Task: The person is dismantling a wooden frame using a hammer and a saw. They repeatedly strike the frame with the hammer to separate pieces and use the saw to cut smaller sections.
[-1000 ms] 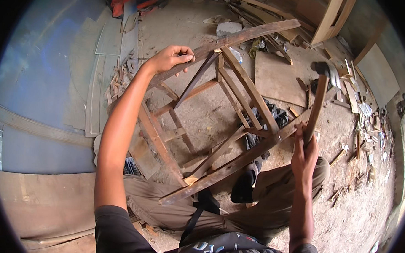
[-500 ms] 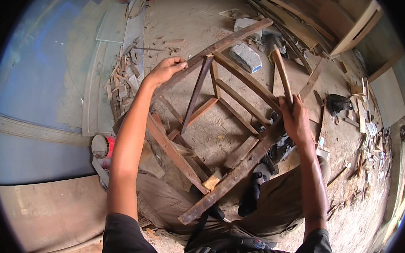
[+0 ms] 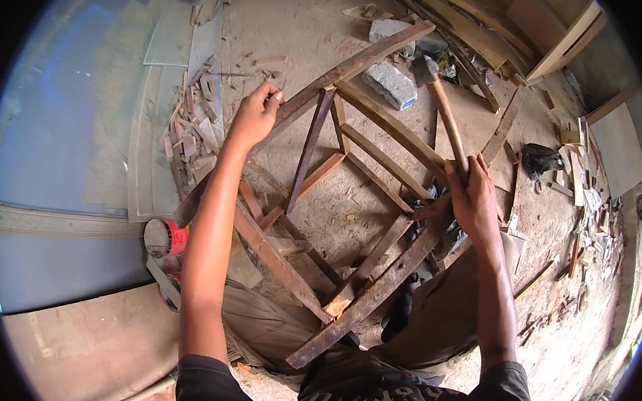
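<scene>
While the head view shows my right hand clamped round the hammer, left hand is well apart from it, fingers bunched at the upper beam; can't tell if they pinch anything. Wooden frame sits between my forearms, concrete block just beyond it.

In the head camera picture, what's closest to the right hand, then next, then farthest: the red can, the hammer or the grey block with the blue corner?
1. Hammer: nearest, gripped in the right hand.
2. Grey block with the blue corner: ahead of that hand, to its left.
3. Red can: farthest, way over left, past the left forearm.
</scene>
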Demonstrator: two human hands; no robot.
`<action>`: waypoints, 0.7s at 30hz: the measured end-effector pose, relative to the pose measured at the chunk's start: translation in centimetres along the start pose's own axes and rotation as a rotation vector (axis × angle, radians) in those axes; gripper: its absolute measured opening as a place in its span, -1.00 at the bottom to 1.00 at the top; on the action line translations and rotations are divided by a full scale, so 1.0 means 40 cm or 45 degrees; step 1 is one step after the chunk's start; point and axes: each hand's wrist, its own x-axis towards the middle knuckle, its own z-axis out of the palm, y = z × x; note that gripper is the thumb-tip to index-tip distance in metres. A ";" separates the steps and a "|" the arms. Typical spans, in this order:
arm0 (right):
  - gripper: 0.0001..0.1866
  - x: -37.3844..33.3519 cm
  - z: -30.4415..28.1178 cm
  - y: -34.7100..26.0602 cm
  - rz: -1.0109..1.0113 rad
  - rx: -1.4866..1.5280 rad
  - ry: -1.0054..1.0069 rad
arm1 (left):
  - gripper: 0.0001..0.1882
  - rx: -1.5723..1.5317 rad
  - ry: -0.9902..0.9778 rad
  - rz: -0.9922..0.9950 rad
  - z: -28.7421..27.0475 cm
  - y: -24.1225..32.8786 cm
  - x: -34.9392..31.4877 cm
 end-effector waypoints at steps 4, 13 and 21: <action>-0.65 0.022 -0.012 0.027 -0.147 -0.091 -0.119 | -0.80 0.372 0.361 0.142 -0.008 0.105 -0.063; -0.43 0.184 0.057 0.016 -0.079 -0.022 -0.659 | -0.82 -0.199 -0.020 -0.339 -0.014 0.475 -0.609; -0.51 0.174 0.029 -0.021 0.629 0.603 -0.610 | -0.93 0.357 -0.065 -0.206 0.145 0.530 -0.682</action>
